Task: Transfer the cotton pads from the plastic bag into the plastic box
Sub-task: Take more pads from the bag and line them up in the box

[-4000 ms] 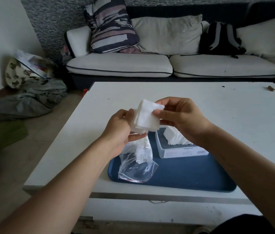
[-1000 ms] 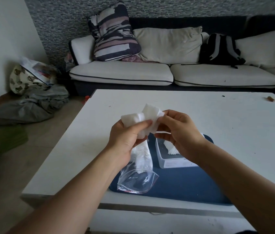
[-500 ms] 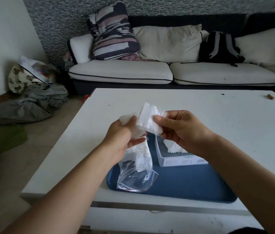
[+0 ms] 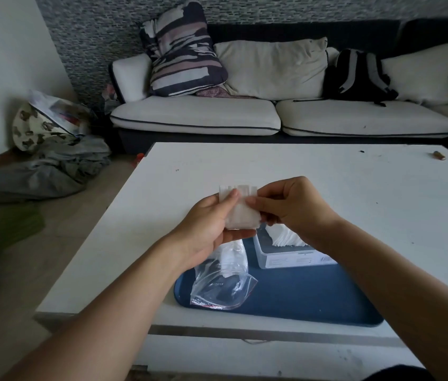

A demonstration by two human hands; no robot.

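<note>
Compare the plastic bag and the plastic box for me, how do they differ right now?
The plastic bag is soft, crumpled and clear, hanging from the left hand; the plastic box is rigid, frosted and stands on the blue tray. The bag looks nearly empty; the box holds cotton pads. Both are see-through plastic.

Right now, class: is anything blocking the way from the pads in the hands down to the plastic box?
Nothing visible blocks it. The cotton pads, held by the left hand and right hand, sit just above the open plastic box; the right hand partly hides its opening.
</note>
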